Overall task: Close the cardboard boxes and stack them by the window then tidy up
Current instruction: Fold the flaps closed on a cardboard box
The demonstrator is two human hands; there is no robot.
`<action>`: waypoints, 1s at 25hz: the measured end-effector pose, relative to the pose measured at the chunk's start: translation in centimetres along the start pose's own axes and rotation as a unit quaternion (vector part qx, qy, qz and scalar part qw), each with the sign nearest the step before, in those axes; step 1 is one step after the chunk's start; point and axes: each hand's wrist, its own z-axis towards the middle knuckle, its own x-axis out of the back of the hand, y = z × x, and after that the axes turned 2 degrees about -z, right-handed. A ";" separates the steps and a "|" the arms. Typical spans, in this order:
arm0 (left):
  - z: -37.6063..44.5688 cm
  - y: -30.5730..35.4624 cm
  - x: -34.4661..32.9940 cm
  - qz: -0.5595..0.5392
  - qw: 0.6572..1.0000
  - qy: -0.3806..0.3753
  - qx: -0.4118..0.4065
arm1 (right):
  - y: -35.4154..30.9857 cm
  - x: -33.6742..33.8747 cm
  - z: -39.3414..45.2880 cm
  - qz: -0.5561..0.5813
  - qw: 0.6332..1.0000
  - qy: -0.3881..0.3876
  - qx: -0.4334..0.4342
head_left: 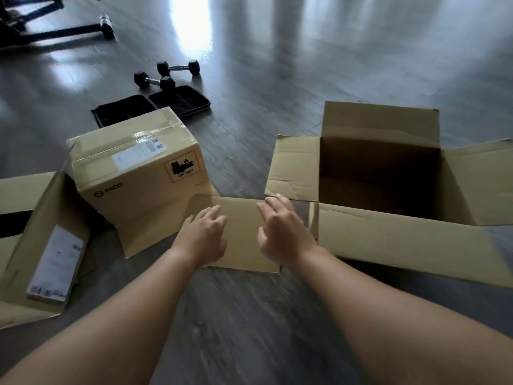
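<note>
A large cardboard box [383,129] stands on the floor at right with all its flaps spread outward. A smaller taped box [130,173] printed with PICO sits left of centre, tilted. A third box [44,245] lies at the far left with a flap raised. A flat cardboard flap [241,234] lies on the floor between the boxes. My left hand [204,236] hovers over this flap with fingers relaxed. My right hand [283,232] reaches over its right part, fingertips near the big box's left flap [294,168]. Neither hand holds anything.
Two black dumbbells [166,75] lie on the dark wood floor behind the boxes. An unzipped black case [150,105] lies flat beside them. Black stand legs with a wheel [107,26] occupy the far left corner. Window light reflects off the floor at the back.
</note>
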 end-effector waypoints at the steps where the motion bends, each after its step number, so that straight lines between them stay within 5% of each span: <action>1: -0.5 -1.3 -0.5 0.007 0.999 -0.018 0.030 | -0.2 -1.0 0.2 -0.001 1.000 -0.011 0.005; 9: -1.3 -7.8 -5.0 -0.010 0.971 -0.134 0.197 | 0.5 -7.0 1.1 -0.004 0.940 -0.180 -0.289; 15: 0.2 -8.3 -6.6 -0.125 0.952 -0.142 0.239 | 1.4 -8.8 1.5 -0.009 0.936 -0.150 -0.319; 25: -0.6 -7.6 -6.1 -0.138 0.949 -0.107 0.264 | 1.5 -8.3 2.1 0.088 0.920 -0.068 -0.375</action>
